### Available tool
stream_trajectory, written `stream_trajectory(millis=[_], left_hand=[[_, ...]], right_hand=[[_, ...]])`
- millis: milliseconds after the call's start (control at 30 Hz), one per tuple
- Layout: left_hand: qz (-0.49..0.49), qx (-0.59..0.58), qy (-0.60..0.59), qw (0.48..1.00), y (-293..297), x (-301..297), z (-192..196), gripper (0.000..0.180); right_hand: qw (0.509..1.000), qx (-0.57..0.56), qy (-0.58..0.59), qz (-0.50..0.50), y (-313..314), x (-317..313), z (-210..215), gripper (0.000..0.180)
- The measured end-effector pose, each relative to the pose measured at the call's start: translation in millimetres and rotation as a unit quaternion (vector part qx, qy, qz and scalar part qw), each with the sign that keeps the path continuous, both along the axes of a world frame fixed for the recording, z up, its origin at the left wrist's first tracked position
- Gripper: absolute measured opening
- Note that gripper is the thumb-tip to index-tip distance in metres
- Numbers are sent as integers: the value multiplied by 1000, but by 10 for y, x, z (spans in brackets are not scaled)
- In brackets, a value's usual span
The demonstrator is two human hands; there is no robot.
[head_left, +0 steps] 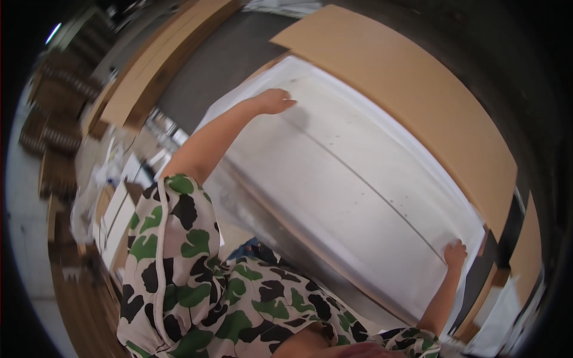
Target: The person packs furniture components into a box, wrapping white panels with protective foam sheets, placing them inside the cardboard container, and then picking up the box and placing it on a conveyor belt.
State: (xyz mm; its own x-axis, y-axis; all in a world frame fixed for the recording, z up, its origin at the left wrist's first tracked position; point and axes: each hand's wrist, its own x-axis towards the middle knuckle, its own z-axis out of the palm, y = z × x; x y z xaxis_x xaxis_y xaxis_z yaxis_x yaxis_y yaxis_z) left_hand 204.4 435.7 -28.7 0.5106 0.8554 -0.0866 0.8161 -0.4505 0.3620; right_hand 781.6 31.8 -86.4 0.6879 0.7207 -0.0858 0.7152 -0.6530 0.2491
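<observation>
White panels or boards (352, 179) lie in a long carton lined with white foam sheet (382, 122). A thin dark line, seam or strip I cannot tell, runs lengthwise across the white surface, with small dark holes beside it. Over the far left end of this line is my left hand (276, 101), its fingers bent together in a pinch; what they hold, if anything, is too small to make out. At the line's right end, my right hand (455, 253) rests close to the white surface, its fingers slightly bent and apart.
A large brown cardboard flap (412, 89) spreads along the carton's far side. Long cardboard boxes (164, 56) stand at upper left, beside a dark surface (224, 62). Stacked brown boxes (62, 113) and clear plastic wrap (95, 191) are farther left. White sheeting (495, 319) hangs at lower right.
</observation>
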Motion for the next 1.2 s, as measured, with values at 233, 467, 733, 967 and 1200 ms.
stream_trajectory(millis=[233, 467, 733, 967, 1200], left_hand=[[-51, 18, 36, 998, -1318, -934, 645, 33], [140, 227, -338, 903, -2466, -2215, 197, 15], [446, -62, -397, 800, -4131, -3964, -1295, 24], [591, -103, -296, 743, -5002, -5079, -2348, 26], [674, -79, -302, 670, -5044, -5937, -2659, 27]], right_hand=[[976, 102, 116, 156, 409, -764, 498, 41], [927, 164, 202, 269, 542, -2462, 944, 38], [758, 416, 368, 343, 1055, -5226, 953, 33], [702, 283, 430, 492, 1922, -7221, 517, 30], [625, 46, 661, 413, 2420, -8953, -23, 31]])
